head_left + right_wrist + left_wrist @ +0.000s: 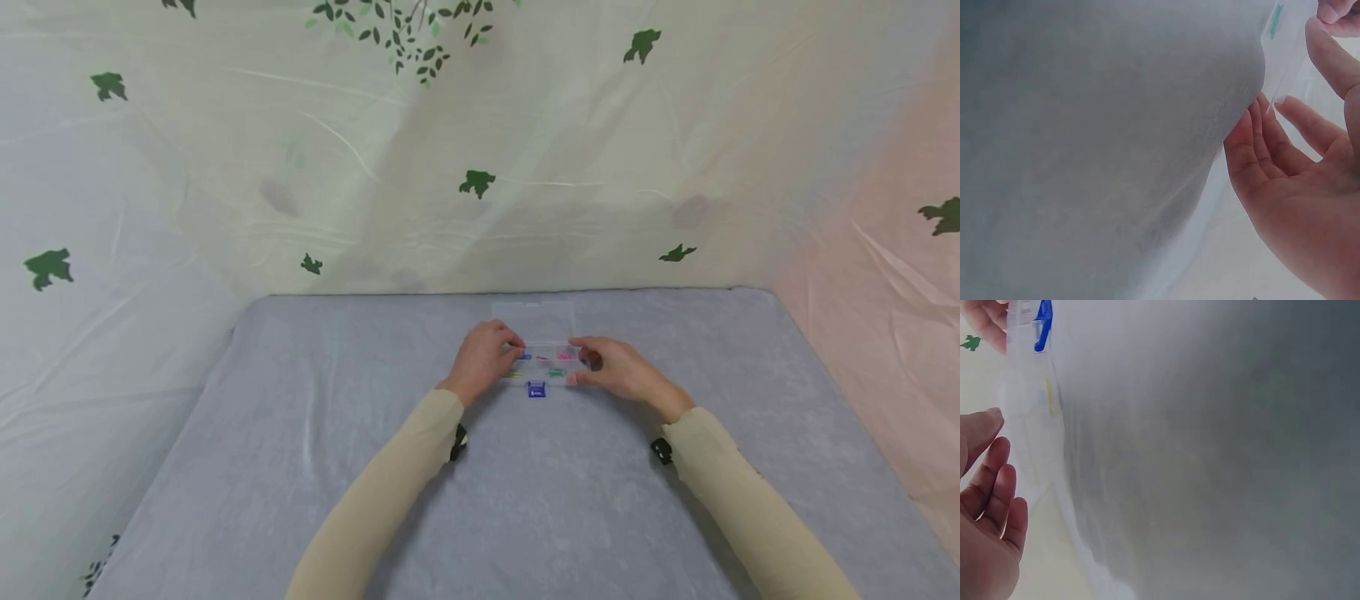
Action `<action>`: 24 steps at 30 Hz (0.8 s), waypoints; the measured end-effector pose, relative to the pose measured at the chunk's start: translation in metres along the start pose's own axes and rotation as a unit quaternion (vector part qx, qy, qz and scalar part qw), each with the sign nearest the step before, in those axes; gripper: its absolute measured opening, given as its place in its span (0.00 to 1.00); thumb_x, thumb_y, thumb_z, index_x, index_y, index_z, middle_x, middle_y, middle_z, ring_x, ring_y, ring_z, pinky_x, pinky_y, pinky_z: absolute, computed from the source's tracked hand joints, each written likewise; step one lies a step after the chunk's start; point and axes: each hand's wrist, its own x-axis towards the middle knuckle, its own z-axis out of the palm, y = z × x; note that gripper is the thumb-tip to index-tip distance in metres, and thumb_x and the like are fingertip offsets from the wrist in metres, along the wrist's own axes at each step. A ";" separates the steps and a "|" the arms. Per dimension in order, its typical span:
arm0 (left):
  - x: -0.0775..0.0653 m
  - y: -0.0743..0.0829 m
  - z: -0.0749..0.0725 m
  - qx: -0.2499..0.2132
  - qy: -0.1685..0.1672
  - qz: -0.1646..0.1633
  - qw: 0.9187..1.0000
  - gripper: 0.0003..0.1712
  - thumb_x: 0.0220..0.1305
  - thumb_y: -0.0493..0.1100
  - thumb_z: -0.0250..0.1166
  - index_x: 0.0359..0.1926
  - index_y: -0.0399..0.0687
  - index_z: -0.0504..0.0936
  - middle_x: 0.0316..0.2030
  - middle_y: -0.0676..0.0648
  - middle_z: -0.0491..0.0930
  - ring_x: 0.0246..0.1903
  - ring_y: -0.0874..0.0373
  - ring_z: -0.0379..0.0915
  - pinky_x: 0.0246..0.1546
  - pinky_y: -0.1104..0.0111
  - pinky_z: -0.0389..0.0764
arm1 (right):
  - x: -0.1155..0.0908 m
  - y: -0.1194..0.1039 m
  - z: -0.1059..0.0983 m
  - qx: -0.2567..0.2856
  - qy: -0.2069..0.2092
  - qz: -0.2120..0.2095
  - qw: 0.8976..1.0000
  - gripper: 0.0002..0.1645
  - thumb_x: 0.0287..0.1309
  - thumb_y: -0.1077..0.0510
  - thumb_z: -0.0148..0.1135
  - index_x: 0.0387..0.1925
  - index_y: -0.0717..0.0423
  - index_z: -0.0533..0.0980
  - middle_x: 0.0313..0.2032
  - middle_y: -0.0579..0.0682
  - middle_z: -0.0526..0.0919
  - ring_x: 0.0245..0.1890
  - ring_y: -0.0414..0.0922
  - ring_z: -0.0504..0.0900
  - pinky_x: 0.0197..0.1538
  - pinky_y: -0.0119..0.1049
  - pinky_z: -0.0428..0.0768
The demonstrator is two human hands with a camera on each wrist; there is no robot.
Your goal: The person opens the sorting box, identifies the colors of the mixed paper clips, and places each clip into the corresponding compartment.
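A clear plastic compartment box (551, 383) sits toward the far side of the table, its see-through lid (534, 321) raised at the back. A blue latch (536, 389) is on its front. Small blue, pink, green and yellow pieces lie in separate compartments, among them a green bunch (557, 372) and a pink one (565, 355). My left hand (486, 358) bends over the box's left end, fingertips at the blue pieces; I cannot tell whether it pinches one. With my right hand (618, 367) I hold the right end, thumb at the front and fingers behind.
Grey cloth (225, 467) covers the table. Behind it hangs a pale sheet (525, 233) with green leaf and bird-like prints, and more sheeting closes in both sides. The box stands not far from the table's back edge.
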 end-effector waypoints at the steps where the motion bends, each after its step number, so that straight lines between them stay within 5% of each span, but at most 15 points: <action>1: -0.001 0.000 -0.001 -0.006 0.002 -0.002 1.000 0.08 0.71 0.43 0.69 0.44 0.46 0.92 0.44 0.46 0.86 0.48 0.49 0.79 0.55 0.58 0.79 | 0.000 0.000 0.000 -0.001 0.000 0.000 1.000 0.43 0.63 0.50 0.74 0.72 0.65 0.69 0.45 0.54 0.80 0.44 0.49 0.74 0.49 0.46 0.74; 10: -0.019 -0.005 -0.014 -0.056 0.029 -0.022 0.998 0.10 0.74 0.46 0.66 0.47 0.48 0.90 0.48 0.48 0.84 0.54 0.49 0.77 0.59 0.56 0.78 | -0.003 0.000 -0.001 -0.012 0.012 0.001 1.000 0.45 0.63 0.49 0.74 0.73 0.66 0.67 0.57 0.63 0.78 0.52 0.55 0.78 0.55 0.54 0.79; 18: -0.042 -0.012 -0.029 -0.020 0.064 -0.006 0.998 0.12 0.73 0.46 0.67 0.50 0.46 0.88 0.52 0.46 0.83 0.56 0.47 0.76 0.62 0.53 0.75 | -0.014 -0.001 -0.006 -0.032 0.042 0.002 0.999 0.46 0.64 0.44 0.72 0.73 0.65 0.67 0.64 0.66 0.75 0.60 0.60 0.77 0.62 0.61 0.76; 24: -0.058 -0.016 -0.041 0.008 0.086 0.021 0.996 0.19 0.72 0.47 0.68 0.57 0.41 0.84 0.59 0.42 0.80 0.61 0.43 0.73 0.64 0.47 0.72 | -0.026 -0.004 -0.011 -0.055 0.065 0.004 0.996 0.45 0.68 0.40 0.67 0.74 0.63 0.66 0.72 0.68 0.66 0.72 0.65 0.64 0.71 0.66 0.64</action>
